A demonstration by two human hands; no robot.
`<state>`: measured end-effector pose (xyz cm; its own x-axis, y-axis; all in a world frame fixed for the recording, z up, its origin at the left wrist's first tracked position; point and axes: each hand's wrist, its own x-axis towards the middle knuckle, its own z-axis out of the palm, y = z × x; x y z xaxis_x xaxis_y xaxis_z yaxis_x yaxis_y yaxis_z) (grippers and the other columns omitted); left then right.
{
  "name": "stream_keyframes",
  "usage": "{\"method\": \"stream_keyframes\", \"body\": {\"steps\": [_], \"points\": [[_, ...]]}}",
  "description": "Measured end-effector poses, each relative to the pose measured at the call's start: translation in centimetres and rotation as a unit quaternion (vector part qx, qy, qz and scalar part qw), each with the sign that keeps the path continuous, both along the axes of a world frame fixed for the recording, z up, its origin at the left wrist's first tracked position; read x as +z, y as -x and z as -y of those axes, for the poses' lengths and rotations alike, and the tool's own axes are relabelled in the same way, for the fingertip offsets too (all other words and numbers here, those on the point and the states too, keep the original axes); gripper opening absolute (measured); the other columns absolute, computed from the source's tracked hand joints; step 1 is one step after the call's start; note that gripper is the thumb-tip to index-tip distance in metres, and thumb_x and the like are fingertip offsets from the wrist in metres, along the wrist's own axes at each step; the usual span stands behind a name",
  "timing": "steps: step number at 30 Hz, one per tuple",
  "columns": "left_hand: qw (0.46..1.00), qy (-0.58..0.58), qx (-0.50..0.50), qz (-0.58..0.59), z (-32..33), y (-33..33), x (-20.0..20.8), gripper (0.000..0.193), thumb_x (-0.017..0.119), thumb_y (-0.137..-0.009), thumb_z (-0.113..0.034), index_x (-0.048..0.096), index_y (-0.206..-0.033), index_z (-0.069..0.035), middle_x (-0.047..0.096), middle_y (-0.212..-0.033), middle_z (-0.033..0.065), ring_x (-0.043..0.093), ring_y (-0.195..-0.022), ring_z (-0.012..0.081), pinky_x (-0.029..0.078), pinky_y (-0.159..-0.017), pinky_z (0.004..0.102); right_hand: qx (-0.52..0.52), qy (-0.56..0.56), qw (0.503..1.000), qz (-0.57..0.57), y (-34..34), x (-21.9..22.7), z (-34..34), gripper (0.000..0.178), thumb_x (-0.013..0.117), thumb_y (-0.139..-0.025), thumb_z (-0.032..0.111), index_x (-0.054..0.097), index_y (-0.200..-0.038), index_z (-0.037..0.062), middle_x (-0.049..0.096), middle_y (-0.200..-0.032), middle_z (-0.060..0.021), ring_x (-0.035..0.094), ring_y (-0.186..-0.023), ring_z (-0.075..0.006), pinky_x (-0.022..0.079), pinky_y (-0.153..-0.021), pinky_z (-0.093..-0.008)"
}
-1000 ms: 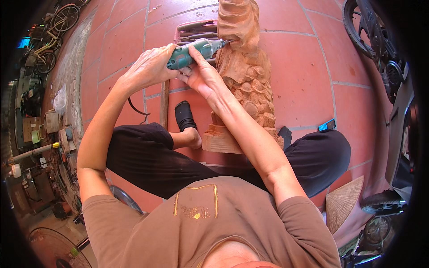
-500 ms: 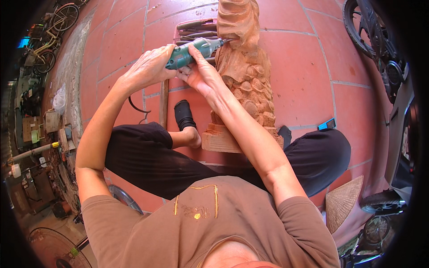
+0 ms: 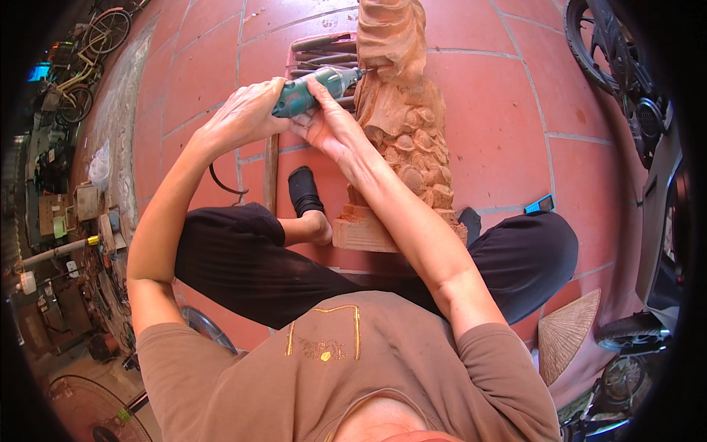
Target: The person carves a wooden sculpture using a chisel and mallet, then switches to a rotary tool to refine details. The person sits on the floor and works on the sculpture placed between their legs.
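Observation:
A green rotary tool (image 3: 300, 96) with a grey nose lies across both my hands, its thin bit pointing right. My left hand (image 3: 249, 112) is closed around the tool's rear end. Nearer the nose, my right hand (image 3: 333, 131) grips it with the thumb on top and the fingers curled beneath. The bit reaches the left side of a tall reddish wood carving (image 3: 416, 144); whether its tip touches the wood I cannot tell. Flowing folds are cut into the carving's far part, rounded lumps into its near part, above a squared base (image 3: 364, 234).
A pink tray of dark long-handled tools (image 3: 324, 44) lies behind my hands. My legs straddle the carving's base on the red tiles. A blue-and-black device (image 3: 540, 204) and a conical straw hat (image 3: 567, 335) are at the right, near a motorbike (image 3: 663, 214). Left are bicycles (image 3: 107, 31) and a fan (image 3: 92, 412).
The rotary tool has drawn back slightly to the left, along with both hands. My grip on it and the carving's position look the same.

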<state>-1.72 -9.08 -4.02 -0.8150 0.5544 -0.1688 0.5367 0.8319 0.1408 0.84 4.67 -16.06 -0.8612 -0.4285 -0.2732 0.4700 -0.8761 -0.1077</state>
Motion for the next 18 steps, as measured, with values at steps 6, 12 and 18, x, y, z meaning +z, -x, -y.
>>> {"method": "stream_keyframes", "body": {"steps": [6,12,18], "points": [[1.000,-0.013,-0.005,0.002,-0.5,-0.1,1.1,0.046,0.073,-0.074,-0.020,0.053,-0.110,0.002,0.065,-0.101,0.0273,0.063,-0.096,0.0448,0.052,-0.081,0.0479,-0.008,-0.004,1.000,-0.019,-0.1,0.5,-0.4,0.037,0.074,-0.091,0.035,0.062,-0.117,0.0109,0.070,-0.112,-0.0065,0.067,-0.104,-0.0228,0.053,-0.092,-0.0434],[1.000,0.022,0.000,0.018,-0.6,0.1,1.2,0.055,0.074,-0.077,-0.022,0.053,-0.123,-0.001,0.065,-0.113,0.0246,0.063,-0.106,0.0424,0.052,-0.087,0.0462,-0.017,-0.007,1.000,-0.022,0.0,0.6,-0.4,0.036,0.074,-0.091,0.034,0.061,-0.116,0.0112,0.069,-0.110,-0.0054,0.067,-0.104,-0.0212,0.053,-0.092,-0.0451],[1.000,0.005,0.003,0.012,-0.5,0.2,0.6,0.048,0.073,-0.076,-0.020,0.054,-0.114,0.001,0.065,-0.104,0.0264,0.063,-0.100,0.0436,0.052,-0.083,0.0470,-0.012,-0.007,1.000,-0.024,0.0,0.5,-0.6,0.032,0.076,-0.090,0.032,0.061,-0.111,0.0122,0.068,-0.107,-0.0051,0.066,-0.102,-0.0215,0.052,-0.093,-0.0479]]}}
